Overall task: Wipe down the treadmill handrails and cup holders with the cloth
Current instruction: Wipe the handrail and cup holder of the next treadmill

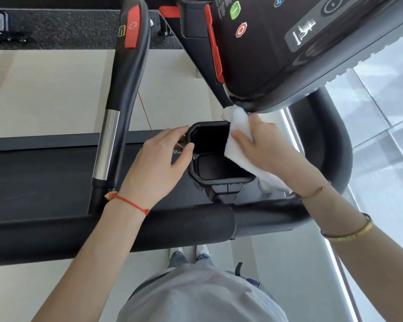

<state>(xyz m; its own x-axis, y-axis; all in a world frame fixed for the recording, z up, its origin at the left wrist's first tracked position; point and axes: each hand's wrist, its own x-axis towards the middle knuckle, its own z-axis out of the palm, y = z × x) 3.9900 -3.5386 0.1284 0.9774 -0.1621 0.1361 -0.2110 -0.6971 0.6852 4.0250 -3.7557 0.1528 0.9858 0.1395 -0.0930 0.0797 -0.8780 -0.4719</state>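
Bright, even daylight enters from the glazed floor panels (382, 126) at right; shadows are soft. Wide-angle distortion bends the edges; mild blur softens fine detail.

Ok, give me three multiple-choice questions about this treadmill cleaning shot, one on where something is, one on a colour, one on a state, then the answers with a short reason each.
1. Where is the cloth?
A. Draped over the right side of the cup holder rim
B. On the floor
C. Hung on the silver part of the handrail

2. What colour is the cord on the left wrist?
A. Blue
B. Red
C. Green

3. What is the left hand doing?
A. Hanging idle at the side
B. Pressing the green console button
C. Gripping the cup holder's left edge

Answers:
1 A: the white cloth lies across the right rim under the right hand.
2 B: a red cord circles the left wrist.
3 C: thumb and fingers curl round the holder's left rim.
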